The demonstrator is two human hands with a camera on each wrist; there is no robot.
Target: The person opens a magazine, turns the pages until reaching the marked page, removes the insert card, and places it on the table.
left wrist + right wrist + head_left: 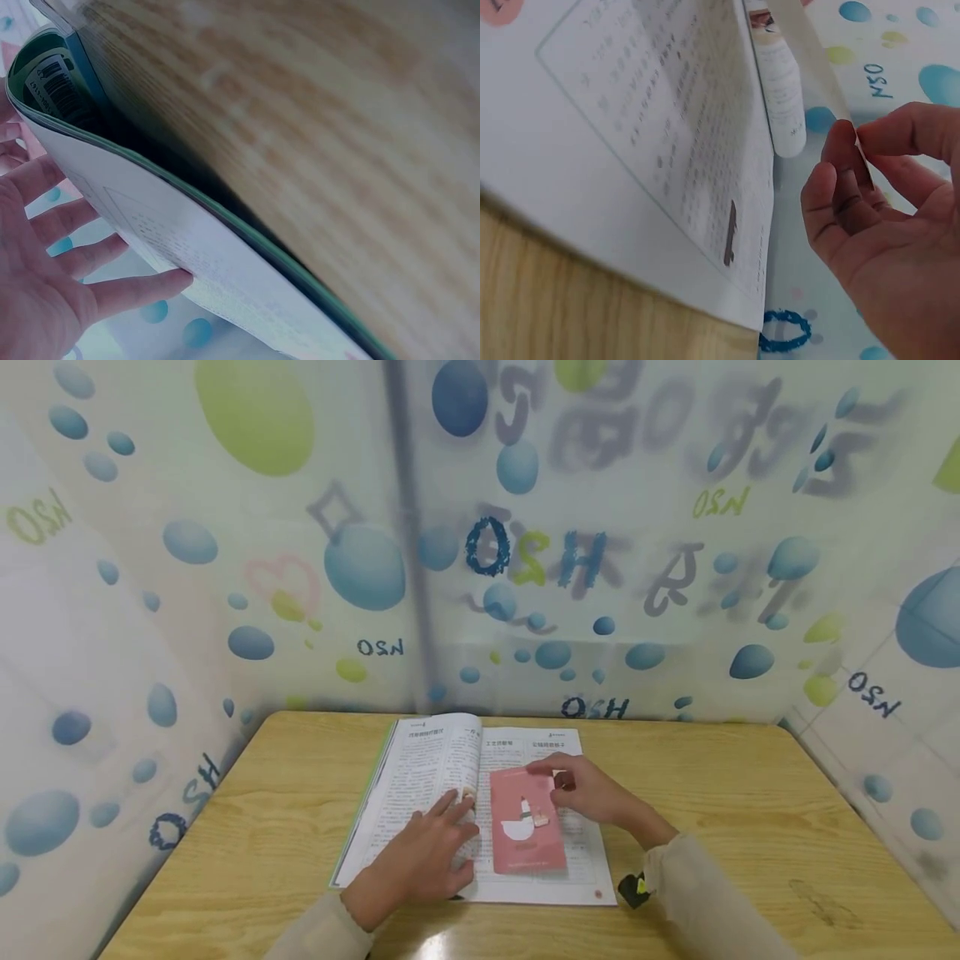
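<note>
An open magazine [405, 777] lies on the wooden table, its left pages bulging up near the spine. My left hand [423, 860] rests on the left page by the spine with fingers spread; in the left wrist view its straight fingers [142, 291] touch the printed page [217, 259]. My right hand [588, 787] pinches the upper right corner of a pink card [528, 843] over the right page. The card has a white half-round drawing. The right wrist view shows the card's pale back [817, 56] between thumb and forefinger, standing off the page.
The wooden table [750, 827] meets a wall [510, 677] with printed bubbles and H2O lettering at its far edge. A small dark object with a yellow-green mark [634, 890] shows beside the right sleeve [705, 893]. A barcode [56, 86] is visible on the magazine's cover.
</note>
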